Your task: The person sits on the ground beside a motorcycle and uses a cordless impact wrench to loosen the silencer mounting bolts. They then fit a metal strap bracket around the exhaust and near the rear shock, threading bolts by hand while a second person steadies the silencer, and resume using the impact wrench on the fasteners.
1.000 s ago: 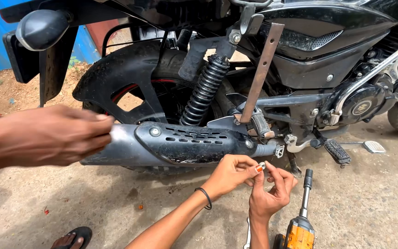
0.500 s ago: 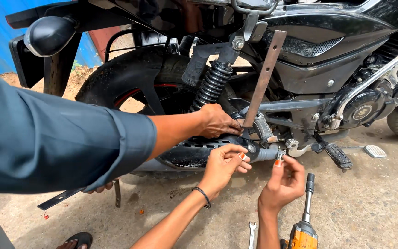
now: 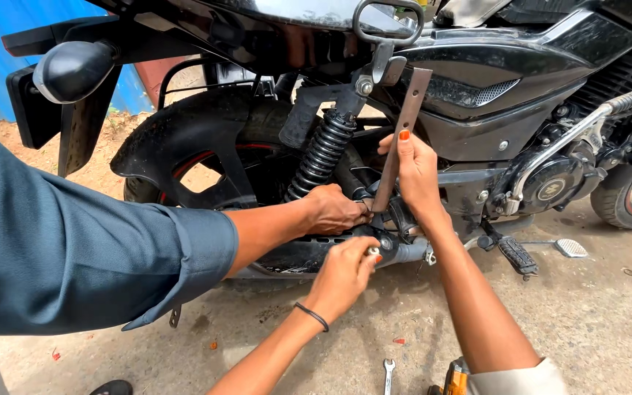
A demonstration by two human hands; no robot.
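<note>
Metal bar (image 3: 404, 124) is standing almost upright beside the motorbike (image 3: 521, 66), leaning a little, just in front of the black spring (image 3: 321, 155). The person's right hand (image 3: 416, 172) is wrapping its fingers around the middle of the bar and holding it tight. The bar's top end is hanging free, with nothing through it. Its bottom end is reaching down to where the exhaust pipe (image 3: 301, 256) meets the frame, but hands are hiding that spot, so nobody can tell if it is fixed there.

The person's left hand (image 3: 341, 272) is lower down, against the pipe, pinching a small silver part (image 3: 372, 251) at the joint. It looks like the joining is only partly done: the part is being held by fingers, not by a tool.

A co-worker's hand (image 3: 336, 208), coming out of a blue sleeve (image 3: 74, 256), is gripping the frame between the person's two hands.

A wrench (image 3: 388, 368) and a yellow drill (image 3: 453, 380) are lying on the ground (image 3: 594, 322), near the person's arms, with nobody touching them.

Counting: three hands, one bar, one spring, one pipe, one wrench, one drill.
</note>
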